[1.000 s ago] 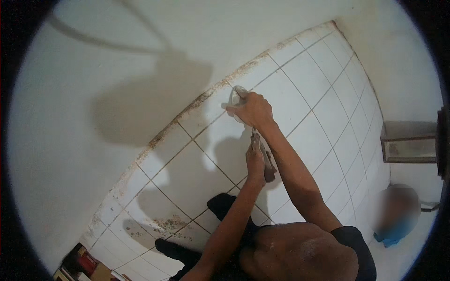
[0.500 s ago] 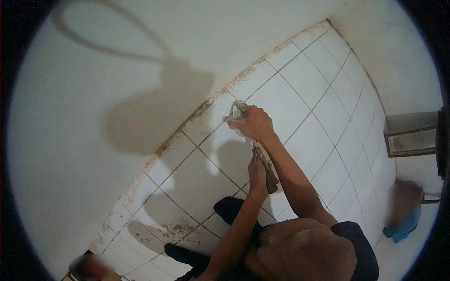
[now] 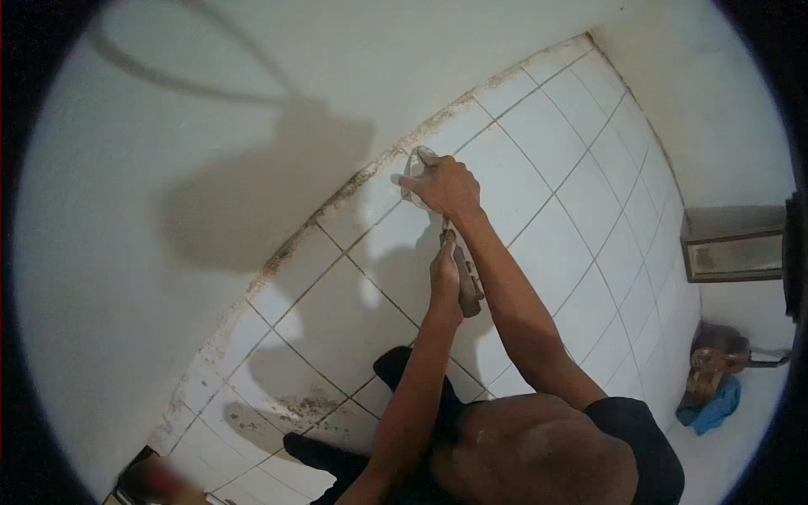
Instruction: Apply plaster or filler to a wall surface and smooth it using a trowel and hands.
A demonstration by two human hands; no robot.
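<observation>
My left hand [image 3: 446, 276] is closed round the brown handle [image 3: 471, 295] of what looks like a trowel, held above the tiled floor. A thin shank runs from the handle toward a pale grey, rounded blade [image 3: 418, 160]. My right hand [image 3: 450, 187] grips this blade, thumb and fingers set apart across it. Its palm hides much of the blade. White smears mark the blade and the fingers. My right forearm passes just beside the handle.
White square tiles [image 3: 513, 177] with dark joints cover the floor, meeting a pale wall [image 3: 109, 194] along a stained, crumbling edge. Dark stains [image 3: 307, 412] mark tiles near my dark-covered foot [image 3: 391, 364]. At right are a framed box [image 3: 734, 257] and a brown object with blue cloth [image 3: 715, 408].
Both hands and the trowel have shifted up and slightly left, toward the wall edge. My right hand's fingers have moved on the blade, and its thumb now points out to the left.
</observation>
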